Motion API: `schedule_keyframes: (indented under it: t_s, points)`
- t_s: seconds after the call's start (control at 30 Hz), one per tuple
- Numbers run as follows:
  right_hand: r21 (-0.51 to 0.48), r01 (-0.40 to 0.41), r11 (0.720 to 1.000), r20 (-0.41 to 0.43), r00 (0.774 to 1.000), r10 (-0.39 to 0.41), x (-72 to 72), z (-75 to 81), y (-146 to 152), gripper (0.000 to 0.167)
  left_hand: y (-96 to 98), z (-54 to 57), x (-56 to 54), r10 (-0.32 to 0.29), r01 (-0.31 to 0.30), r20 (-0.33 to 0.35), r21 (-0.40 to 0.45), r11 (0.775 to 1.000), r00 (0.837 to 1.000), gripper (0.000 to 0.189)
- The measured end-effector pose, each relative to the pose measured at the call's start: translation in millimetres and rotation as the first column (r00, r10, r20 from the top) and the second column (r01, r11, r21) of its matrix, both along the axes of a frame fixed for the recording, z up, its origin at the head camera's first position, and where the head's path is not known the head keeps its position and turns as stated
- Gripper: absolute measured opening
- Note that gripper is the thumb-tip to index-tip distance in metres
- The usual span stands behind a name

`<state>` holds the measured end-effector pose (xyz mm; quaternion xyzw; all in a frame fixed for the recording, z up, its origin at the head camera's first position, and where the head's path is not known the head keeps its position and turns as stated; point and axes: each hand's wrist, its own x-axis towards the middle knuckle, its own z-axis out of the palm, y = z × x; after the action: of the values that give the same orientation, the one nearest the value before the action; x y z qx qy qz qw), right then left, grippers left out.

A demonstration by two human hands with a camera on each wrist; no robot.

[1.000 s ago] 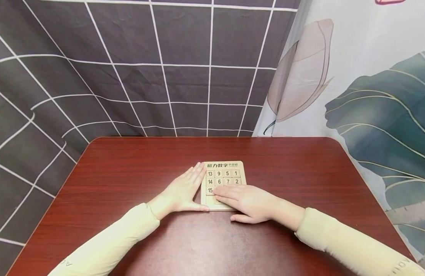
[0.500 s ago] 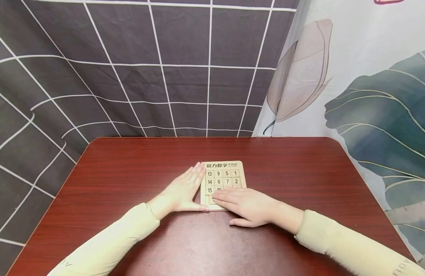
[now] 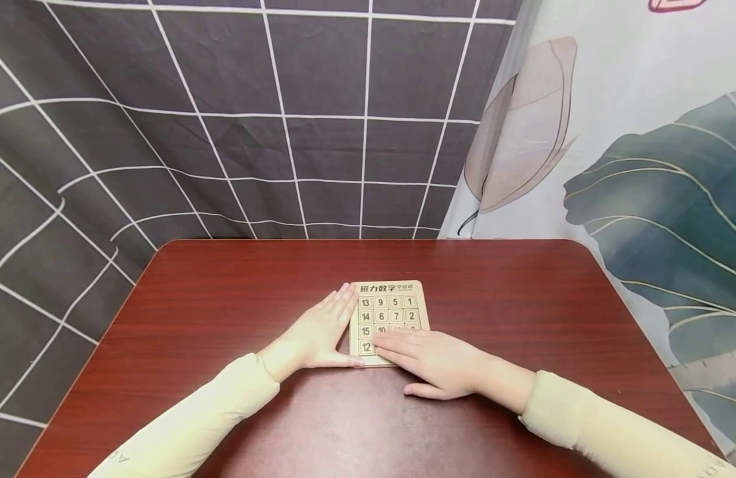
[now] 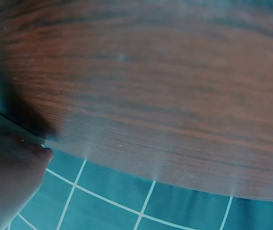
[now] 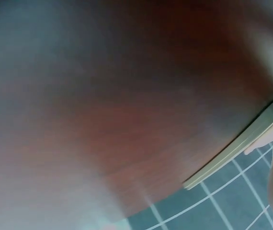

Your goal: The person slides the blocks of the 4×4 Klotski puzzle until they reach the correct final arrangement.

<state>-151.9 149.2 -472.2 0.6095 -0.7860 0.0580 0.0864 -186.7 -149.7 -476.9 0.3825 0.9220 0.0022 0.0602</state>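
A wooden sliding number puzzle [image 3: 387, 288] lies flat on the table in the head view. Along its left edge rest the straight fingers of my left hand [image 3: 320, 328], with the thumb at the lower left corner. My right hand [image 3: 442, 364] lies flat over the lower right tiles, fingertips touching the bottom row and hiding part of it. Tile 12 [image 3: 366, 347] sits in the bottom left slot, just left of those fingertips. The rows above show 13, 9, 5, 1 and 14, 6, 7, 2. In the right wrist view the board's side edge [image 5: 237, 146] shows beside my hand.
The red-brown wooden table [image 3: 254, 265] has rounded far corners. Behind it hangs a dark grey cloth [image 3: 320, 146] with white grid lines. On the right is a white curtain [image 3: 523, 199] with leaf prints. Both wrist views are dim and partly blurred.
Tile 12 has slid left into the bottom left slot, which was bare a second ago. My right hand has moved slightly down the board. The left hand stays in place.
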Motion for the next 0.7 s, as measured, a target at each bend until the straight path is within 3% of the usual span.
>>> schedule_keyframes:
  t_s: [0.37, 0.7]
  points:
    - [-0.023, 0.051, 0.998, -0.006, 0.999, -0.051, 9.6, -2.2, 37.8, 0.068, -0.9, -0.9, 0.1, -0.002, 0.002, -0.001, -0.010, 1.000, 1.000, 0.125]
    - [-0.015, 0.042, 0.999, -0.017, 0.999, -0.042, 4.2, -5.9, 26.8, 0.070, -0.7, 0.7, 0.1, -0.010, 0.010, 0.003, 0.022, 1.000, 1.000, 0.124]
